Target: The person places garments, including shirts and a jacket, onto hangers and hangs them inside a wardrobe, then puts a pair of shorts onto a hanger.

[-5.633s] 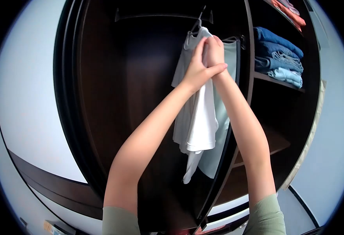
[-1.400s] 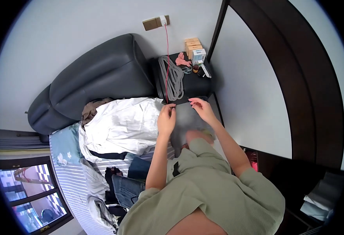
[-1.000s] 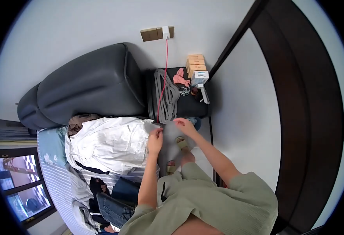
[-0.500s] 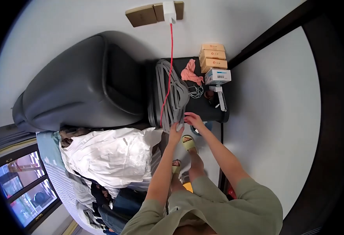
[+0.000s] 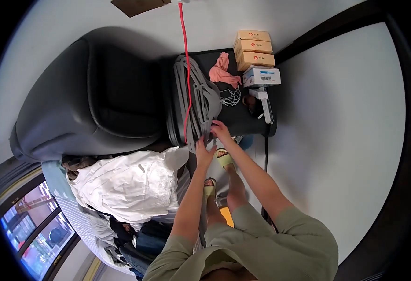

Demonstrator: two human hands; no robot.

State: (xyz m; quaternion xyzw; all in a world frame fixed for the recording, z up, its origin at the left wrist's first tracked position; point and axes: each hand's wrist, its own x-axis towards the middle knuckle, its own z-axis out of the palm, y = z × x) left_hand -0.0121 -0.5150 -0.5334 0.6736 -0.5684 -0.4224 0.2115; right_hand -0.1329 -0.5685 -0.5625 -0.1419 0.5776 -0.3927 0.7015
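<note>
A stack of grey clothes hangers lies on a black surface beside the armchair. At its near end, my left hand has its fingers and thumb around the hanger ends. My right hand is just to the right and a little higher, its fingers closed on the edge of the same stack. How many hangers are between my fingers is hidden. A red cable runs down from the wall and lies across the hangers.
Black armchair on the left. A pink cloth, thin wire hangers, orange boxes and a white box sit on the black surface. White clothing and dark clothes lie on the bed.
The view has shifted, so the wall socket is mostly out of frame. Both hands stay at the near end of the hanger stack, with only small finger movement.
</note>
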